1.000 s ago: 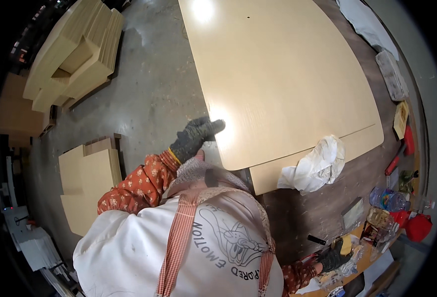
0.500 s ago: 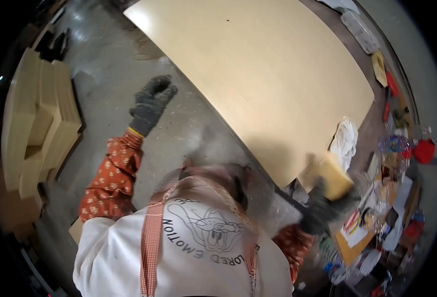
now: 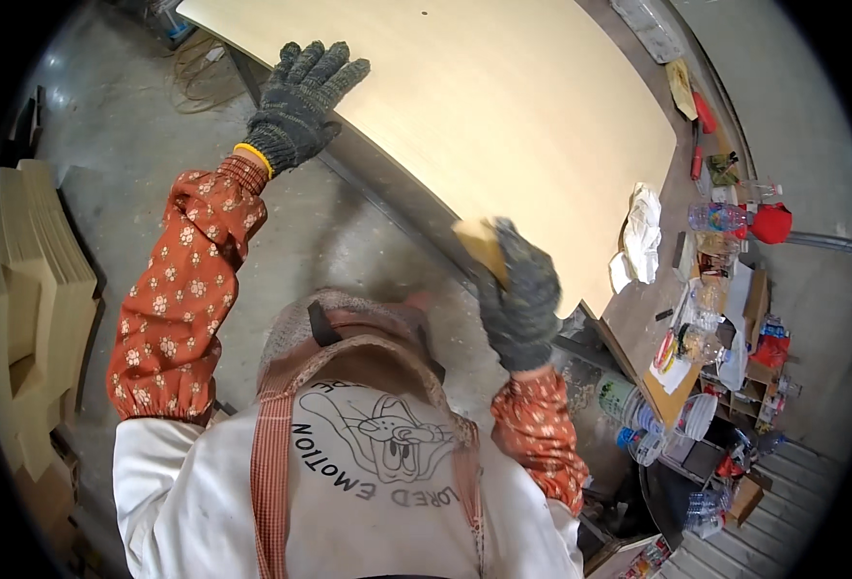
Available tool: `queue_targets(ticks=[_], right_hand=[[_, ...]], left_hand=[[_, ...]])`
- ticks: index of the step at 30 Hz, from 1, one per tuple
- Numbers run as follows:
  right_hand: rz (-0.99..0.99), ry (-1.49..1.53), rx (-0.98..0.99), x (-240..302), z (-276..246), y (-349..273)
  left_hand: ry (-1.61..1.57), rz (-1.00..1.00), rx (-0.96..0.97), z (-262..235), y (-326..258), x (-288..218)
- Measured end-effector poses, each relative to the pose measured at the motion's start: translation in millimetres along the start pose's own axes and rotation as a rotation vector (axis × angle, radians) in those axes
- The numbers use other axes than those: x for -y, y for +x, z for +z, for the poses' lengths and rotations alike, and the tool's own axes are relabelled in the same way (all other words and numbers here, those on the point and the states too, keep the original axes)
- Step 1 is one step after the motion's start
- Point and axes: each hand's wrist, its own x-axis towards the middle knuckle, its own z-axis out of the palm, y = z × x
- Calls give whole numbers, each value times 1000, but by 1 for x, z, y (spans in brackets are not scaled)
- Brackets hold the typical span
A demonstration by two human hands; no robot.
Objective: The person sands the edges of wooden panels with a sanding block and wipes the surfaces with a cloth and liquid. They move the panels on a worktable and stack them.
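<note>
A wide, pale, smooth panel (image 3: pixel 503 116) with rounded corners lies in front of me. My left hand (image 3: pixel 300 106), in a dark grey knit glove with a yellow cuff, rests open on its near left edge, fingers spread. Closer in, my right hand (image 3: pixel 522 294), gloved alike, is closed around a yellowish, sponge-like block (image 3: pixel 484 253). That block is at the panel's near edge, held tilted; whether it touches the panel I cannot tell. The fingers' undersides are hidden.
A crumpled white cloth (image 3: pixel 642 232) lies on the panel's right part. Beyond it, the worktable (image 3: pixel 628 323) carries plastic bottles (image 3: pixel 711 216), a red object (image 3: pixel 771 223) and other clutter. Stacked pale boards (image 3: pixel 44 289) stand at far left. Cord (image 3: pixel 204 72) lies on the floor.
My left hand has moved forward from over the floor onto the panel's edge, its fingers spreading. My right hand has swung left with the block, from beside the right corner to the near edge.
</note>
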Motion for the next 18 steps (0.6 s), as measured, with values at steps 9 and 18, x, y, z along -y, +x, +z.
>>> queue_targets(ticks=[9,18], right_hand=[[-119,-224,43,1,-3,-4],[-238,-117,66,28,26,54]], left_hand=[[-105,-11,-123,5,-6,6],[-120,-24,-165,20,-4,3]])
